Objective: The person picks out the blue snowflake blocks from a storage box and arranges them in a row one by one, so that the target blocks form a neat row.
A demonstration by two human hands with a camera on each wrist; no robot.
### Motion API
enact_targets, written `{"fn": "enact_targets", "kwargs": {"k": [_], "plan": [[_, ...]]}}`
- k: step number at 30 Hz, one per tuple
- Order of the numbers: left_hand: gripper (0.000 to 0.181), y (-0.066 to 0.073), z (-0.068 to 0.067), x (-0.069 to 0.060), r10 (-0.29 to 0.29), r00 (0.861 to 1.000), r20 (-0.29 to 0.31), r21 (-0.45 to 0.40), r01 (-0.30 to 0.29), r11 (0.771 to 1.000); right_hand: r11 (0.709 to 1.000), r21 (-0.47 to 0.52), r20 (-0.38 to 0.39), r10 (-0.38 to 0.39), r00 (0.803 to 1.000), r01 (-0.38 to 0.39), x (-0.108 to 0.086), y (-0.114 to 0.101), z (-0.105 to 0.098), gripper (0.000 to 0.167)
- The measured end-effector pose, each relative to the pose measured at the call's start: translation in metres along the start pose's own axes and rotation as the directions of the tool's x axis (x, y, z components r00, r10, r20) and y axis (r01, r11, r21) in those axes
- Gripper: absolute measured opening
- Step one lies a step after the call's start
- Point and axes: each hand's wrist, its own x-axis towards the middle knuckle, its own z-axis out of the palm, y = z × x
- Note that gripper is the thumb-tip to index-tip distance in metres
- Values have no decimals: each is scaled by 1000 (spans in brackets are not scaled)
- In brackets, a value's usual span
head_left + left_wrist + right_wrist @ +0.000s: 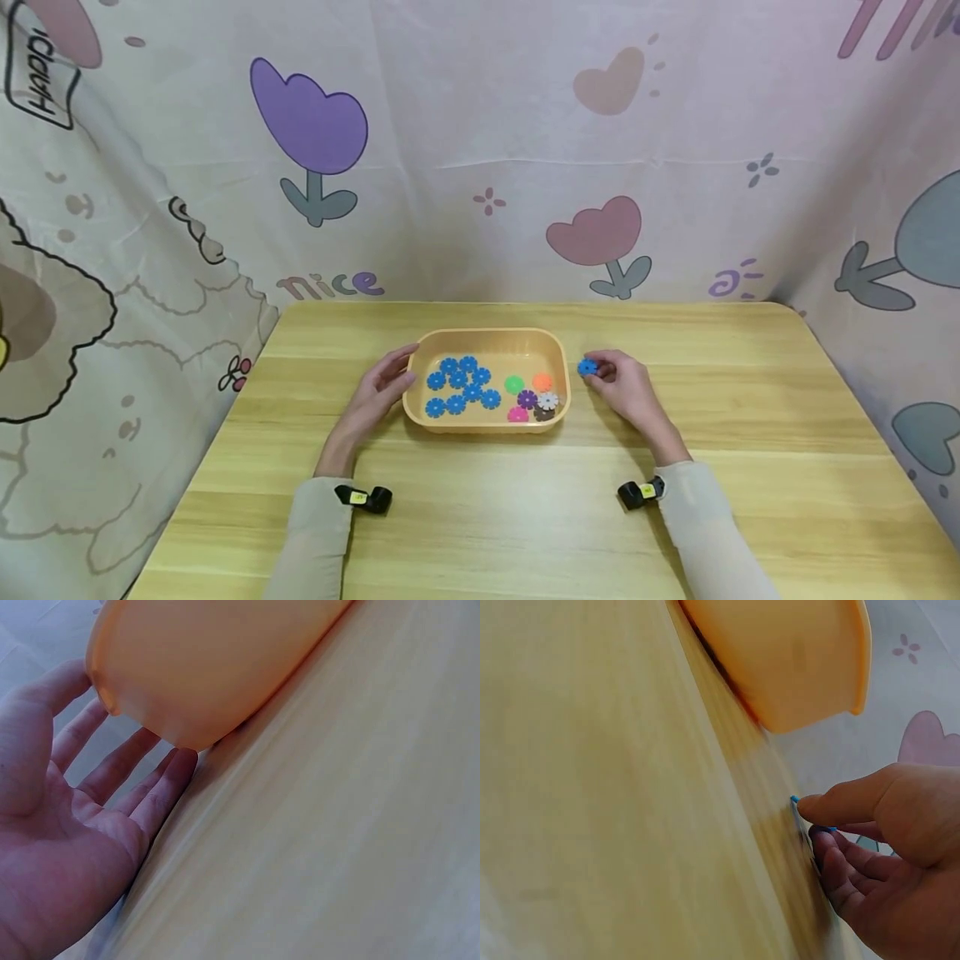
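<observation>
Just right of the yellow-orange plastic basket [487, 428], my right hand [627, 388] pinches a blue notched disc [587, 367] between thumb and fingertips. Only slivers of that disc [794, 799] show in the right wrist view. My left hand [375, 396] rests against the basket's left end, its fingers extended and touching the outer wall [172, 705]. Inside the basket, several blue notched discs [457, 380] lie in a group on the left. Toward the right lie single discs: green [513, 384], orange [542, 382], purple [527, 400], white [548, 401], pink [517, 414] and dark brown [543, 414].
The basket stands on a light wood-grain table [480, 517], toward its back edge. A printed cloth [465, 125] hangs behind the table and at both sides. Each wrist wears a small black camera, one on the left [364, 498] and one on the right [640, 493].
</observation>
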Motion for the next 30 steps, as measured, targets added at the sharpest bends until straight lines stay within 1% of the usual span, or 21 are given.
{"fn": "enact_targets", "kwargs": {"k": [4, 10, 19, 30], "plan": [[49, 0, 1, 1, 4, 1000, 1, -25, -4, 1000, 1000, -20, 0, -11, 1000, 11, 1, 0, 1, 33], [49, -1, 1, 1, 14, 1000, 9, -39, -14, 999, 999, -34, 1, -11, 1000, 11, 0, 2, 2, 31], [50, -2, -1, 1, -2, 1000, 9, -30, 2, 1000, 1000, -3, 23, 2, 1000, -2, 0, 3, 1, 33], [51, -2, -1, 0, 9, 1000, 9, -26, -8, 1000, 999, 47, 22, 18, 1000, -19, 1, 1, -1, 35]]}}
